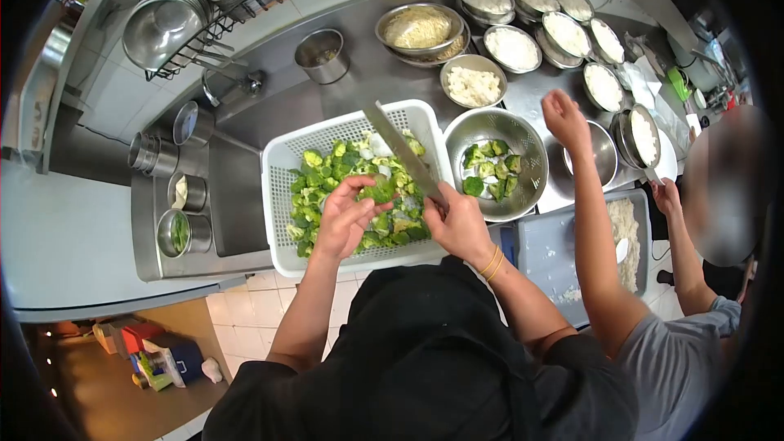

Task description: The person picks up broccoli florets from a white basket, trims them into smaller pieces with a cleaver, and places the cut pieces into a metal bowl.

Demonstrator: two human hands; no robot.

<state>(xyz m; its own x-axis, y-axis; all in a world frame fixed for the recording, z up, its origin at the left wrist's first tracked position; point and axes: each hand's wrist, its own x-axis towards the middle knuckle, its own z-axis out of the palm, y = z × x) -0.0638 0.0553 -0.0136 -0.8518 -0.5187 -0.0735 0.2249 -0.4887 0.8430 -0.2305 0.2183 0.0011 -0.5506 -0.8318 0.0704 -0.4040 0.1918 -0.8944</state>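
My right hand (460,224) is closed round the handle of a large knife (402,149), its blade pointing up and to the left. Over the white perforated basket (276,233), my left hand (351,216) holds a piece of broccoli (378,189) in its fingers, close to the blade. Cut broccoli (314,196) with some ice-like clear pieces fills the basket below both hands. Just right of the basket stands a steel colander (531,165) with several broccoli florets (492,169) inside.
A co-worker's raised hand (565,118) and forearm are right of the colander; their other hand (665,196) holds a bowl of rice (645,137). A grey rice tub (539,257) stands below. Several rice bowls are at the back right, steel pots (196,192) at left.
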